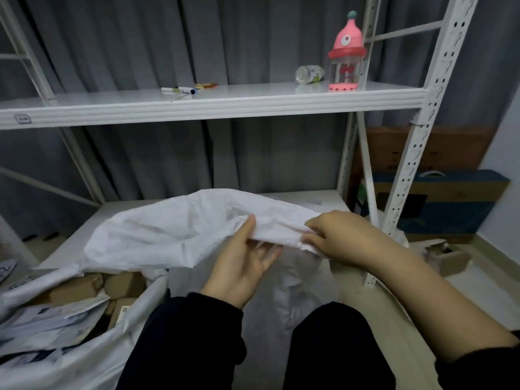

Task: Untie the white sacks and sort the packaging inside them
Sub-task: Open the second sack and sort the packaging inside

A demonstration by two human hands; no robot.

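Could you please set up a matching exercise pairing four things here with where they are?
1 pink bottle
2 markers
3 crumpled sack
4 brown boxes

A in the open sack, lower left
B upper shelf, right end
C held by left hand and right hand
D upper shelf, left of middle

Pairs: 1-B, 2-D, 3-C, 4-A

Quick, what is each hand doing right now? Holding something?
Left hand: holds the white sack, its edge pinched between thumb and fingers.
Right hand: holds the same sack, fingers curled round its bunched edge.
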